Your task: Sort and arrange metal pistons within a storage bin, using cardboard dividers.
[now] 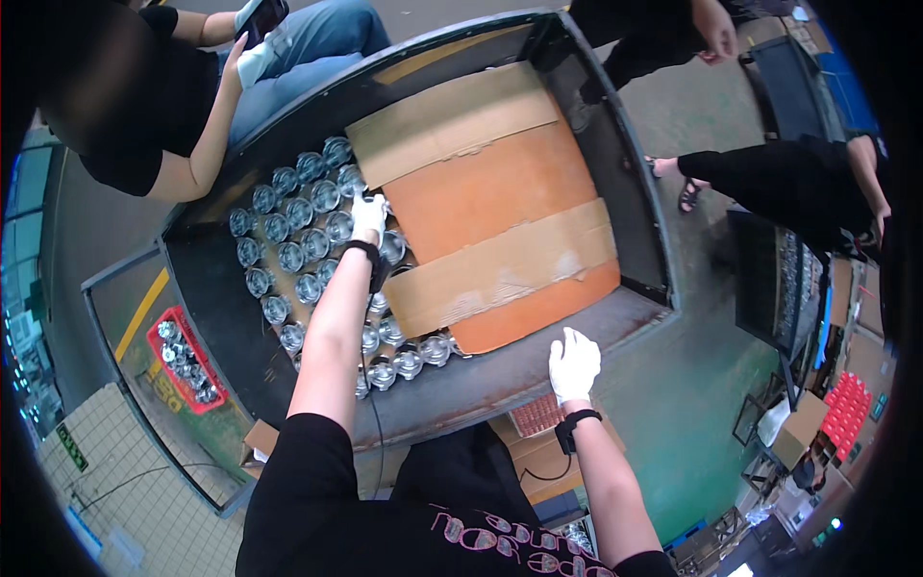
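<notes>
Shiny round metal pistons (313, 244) stand in rows on a brown sheet inside a dark metal cart. My left hand (368, 215), in a white glove, reaches in among them beside the cardboard's left edge. Its fingers are curled down at a piston's place in the row, and the hand mostly hides what they grip. Over the cart's near right rim, my white-gloved right hand (575, 365) is open with nothing in it. Orange-brown sheet (490, 197) covers the right part of the pistons, with cardboard strips (500, 269) lying across it.
The cart's raised walls (615, 163) surround the pistons. A red crate (187, 361) of metal parts lies at the left. One person (144, 106) sits beyond the far left wall holding a phone; others stand at the far side and right. Dark racks (769, 279) stand at right.
</notes>
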Available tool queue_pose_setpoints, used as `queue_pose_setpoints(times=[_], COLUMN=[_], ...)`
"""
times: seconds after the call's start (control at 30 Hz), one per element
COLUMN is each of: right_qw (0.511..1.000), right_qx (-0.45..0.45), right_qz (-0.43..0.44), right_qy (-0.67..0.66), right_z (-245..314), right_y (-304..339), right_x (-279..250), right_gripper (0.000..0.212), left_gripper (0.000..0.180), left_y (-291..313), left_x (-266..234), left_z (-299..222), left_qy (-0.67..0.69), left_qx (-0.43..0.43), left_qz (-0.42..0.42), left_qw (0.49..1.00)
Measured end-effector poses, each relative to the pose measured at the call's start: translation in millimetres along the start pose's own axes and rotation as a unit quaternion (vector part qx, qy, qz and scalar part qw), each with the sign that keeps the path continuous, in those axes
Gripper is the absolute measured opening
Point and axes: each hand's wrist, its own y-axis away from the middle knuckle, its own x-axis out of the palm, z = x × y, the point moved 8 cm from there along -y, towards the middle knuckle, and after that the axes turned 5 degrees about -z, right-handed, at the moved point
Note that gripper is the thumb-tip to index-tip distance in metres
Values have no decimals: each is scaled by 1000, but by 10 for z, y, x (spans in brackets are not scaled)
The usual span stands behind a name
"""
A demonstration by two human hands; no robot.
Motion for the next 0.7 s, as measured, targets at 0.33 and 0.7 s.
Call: queue_pose_setpoints(times=[0.33,0.7], right_qw=[998,999], right_qx=[-39,-17], right_qz=[-8,1], right_qy=[-55,-34], right_z=[215,-24], right_y=[-35,29], right_x=[100,128], right_gripper=[26,26], left_gripper=[22,30], left_y=[-735,-451], left_x=[-505,-32], left_z=[-89,90], left_qy=[22,-6], left_qx=[-95,-87], left_qz=[12,20], left_qw=[995,996])
